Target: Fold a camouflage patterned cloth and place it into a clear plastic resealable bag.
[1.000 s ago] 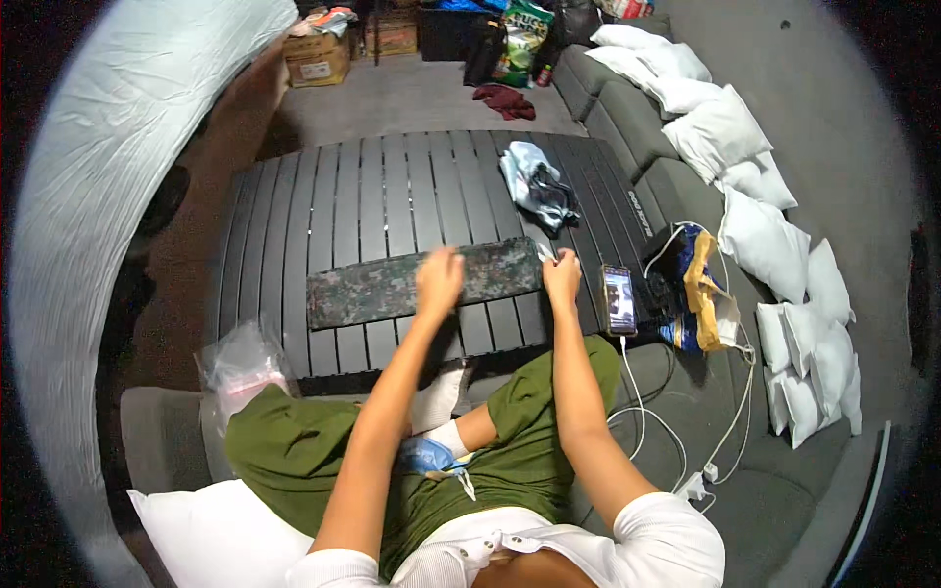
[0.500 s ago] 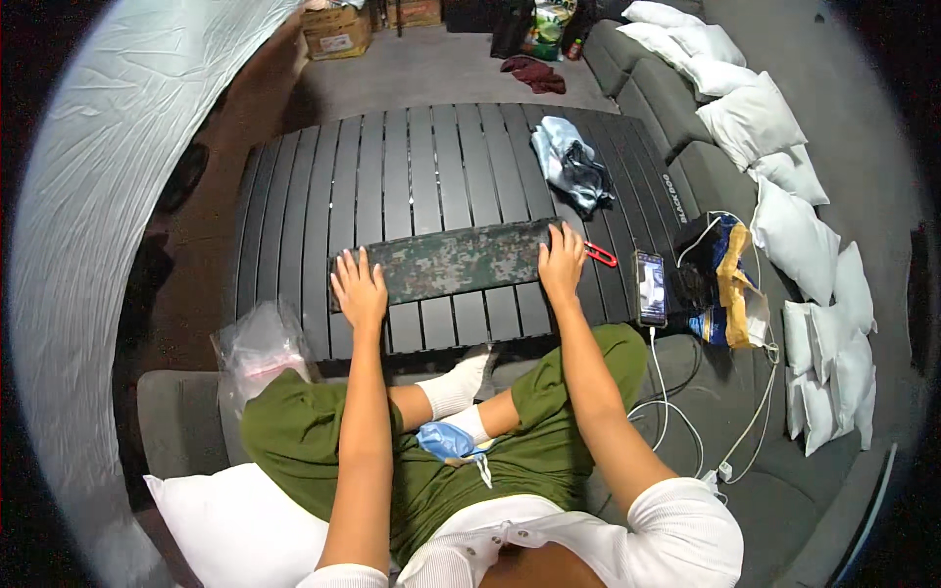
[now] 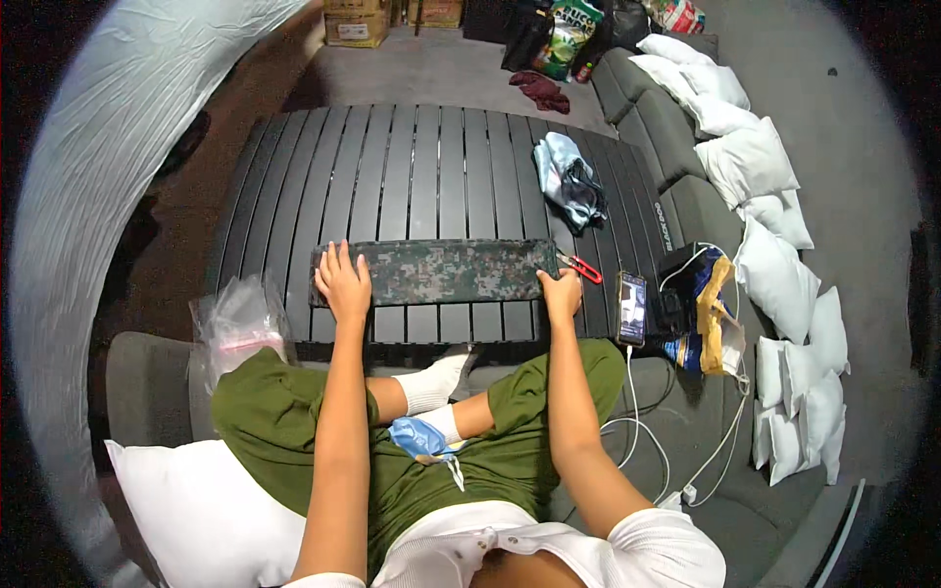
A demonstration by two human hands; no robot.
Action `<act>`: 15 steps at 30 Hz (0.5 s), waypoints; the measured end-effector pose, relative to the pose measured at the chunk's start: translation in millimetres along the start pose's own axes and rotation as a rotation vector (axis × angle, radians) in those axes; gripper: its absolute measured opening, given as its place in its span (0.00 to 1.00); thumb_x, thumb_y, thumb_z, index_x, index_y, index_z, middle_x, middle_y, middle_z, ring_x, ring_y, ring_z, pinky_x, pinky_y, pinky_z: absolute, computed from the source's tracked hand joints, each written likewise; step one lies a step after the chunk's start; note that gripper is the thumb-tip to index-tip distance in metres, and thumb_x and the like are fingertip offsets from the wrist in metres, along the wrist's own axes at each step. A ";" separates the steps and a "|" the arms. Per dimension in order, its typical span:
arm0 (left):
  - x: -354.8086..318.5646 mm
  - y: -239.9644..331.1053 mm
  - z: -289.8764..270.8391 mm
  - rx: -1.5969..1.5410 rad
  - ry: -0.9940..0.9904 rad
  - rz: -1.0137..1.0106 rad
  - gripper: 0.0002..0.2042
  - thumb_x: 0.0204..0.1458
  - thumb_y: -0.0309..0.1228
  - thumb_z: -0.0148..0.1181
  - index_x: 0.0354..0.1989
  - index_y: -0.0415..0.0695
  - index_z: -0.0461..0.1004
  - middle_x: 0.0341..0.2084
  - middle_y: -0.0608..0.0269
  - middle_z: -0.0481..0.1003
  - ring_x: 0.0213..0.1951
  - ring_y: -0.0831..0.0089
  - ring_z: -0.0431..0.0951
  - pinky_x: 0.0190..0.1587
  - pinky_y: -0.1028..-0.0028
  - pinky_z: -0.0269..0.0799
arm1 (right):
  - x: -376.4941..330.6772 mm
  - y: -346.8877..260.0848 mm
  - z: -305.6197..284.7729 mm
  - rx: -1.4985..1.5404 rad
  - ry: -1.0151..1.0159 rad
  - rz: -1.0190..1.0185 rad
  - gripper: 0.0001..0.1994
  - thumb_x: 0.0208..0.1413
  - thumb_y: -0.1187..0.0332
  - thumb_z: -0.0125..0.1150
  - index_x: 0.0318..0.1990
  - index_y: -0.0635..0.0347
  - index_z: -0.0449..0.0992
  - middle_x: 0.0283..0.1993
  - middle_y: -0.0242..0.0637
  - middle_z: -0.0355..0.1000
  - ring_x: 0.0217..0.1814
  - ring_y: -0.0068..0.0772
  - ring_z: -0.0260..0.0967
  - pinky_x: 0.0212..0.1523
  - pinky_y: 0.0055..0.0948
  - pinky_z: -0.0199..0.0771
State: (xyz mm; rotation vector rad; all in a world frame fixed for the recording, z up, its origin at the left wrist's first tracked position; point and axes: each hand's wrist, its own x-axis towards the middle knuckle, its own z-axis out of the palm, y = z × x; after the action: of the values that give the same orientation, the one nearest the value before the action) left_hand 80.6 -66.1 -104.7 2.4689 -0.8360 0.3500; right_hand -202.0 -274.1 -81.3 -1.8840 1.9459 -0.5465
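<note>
A long, flat camouflage cloth piece (image 3: 446, 271) lies across the near part of the dark slatted table (image 3: 428, 176). My left hand (image 3: 343, 284) rests flat on its left end, fingers spread. At the near right corner, my right hand (image 3: 561, 295) has its fingers curled and its thumb on the cloth, pinching the edge. Just beyond that hand lies a small cutter with red handles (image 3: 588, 270), partly tucked by the cloth's right end.
A crumpled blue and black cloth (image 3: 569, 181) lies farther back on the right. Near the table's right edge are a phone (image 3: 631, 309) on a white cable and a blue-yellow bag (image 3: 718, 323). A clear plastic bag (image 3: 240, 318) sits at left; white pillows (image 3: 750, 162) line the sofa.
The cloth piece lies straighter, its right end nearer to me. My right hand has slid from its top to the near corner, with fingers now curled in. The view has shifted slightly.
</note>
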 end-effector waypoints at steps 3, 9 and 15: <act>0.2 13.9 -6.4 -0.086 -0.018 -0.007 0.21 0.53 0.40 0.44 0.55 0.45 0.60 0.56 0.55 0.57 0.59 0.59 0.52 0.59 0.57 0.41 | 6.0 -1.5 3.1 0.033 -0.095 0.074 0.28 0.33 0.52 0.67 0.42 0.61 0.71 0.43 0.48 0.70 0.47 0.48 0.66 0.47 0.41 0.65; -4.4 64.4 13.9 -0.610 -0.201 -0.073 0.21 0.52 0.41 0.47 0.50 0.42 0.64 0.50 0.51 0.64 0.51 0.62 0.62 0.53 0.63 0.55 | 19.4 5.1 7.6 0.110 -0.132 -0.081 0.24 0.34 0.56 0.64 0.37 0.65 0.72 0.37 0.51 0.71 0.42 0.51 0.68 0.43 0.38 0.66; -20.8 137.8 2.2 -1.735 -0.837 -0.772 0.28 0.46 0.52 0.54 0.47 0.40 0.65 0.36 0.60 0.72 0.40 0.69 0.70 0.43 0.67 0.65 | -64.8 -85.8 -12.9 0.417 -0.163 -0.435 0.14 0.41 0.65 0.62 0.32 0.65 0.69 0.28 0.44 0.70 0.30 0.35 0.67 0.34 0.29 0.66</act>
State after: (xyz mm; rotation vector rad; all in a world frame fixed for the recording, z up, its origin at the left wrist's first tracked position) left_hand -21.4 -151.1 -62.2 0.9354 -0.1017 -1.2224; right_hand -133.5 -211.4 -25.6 -1.9935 1.2023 -0.8193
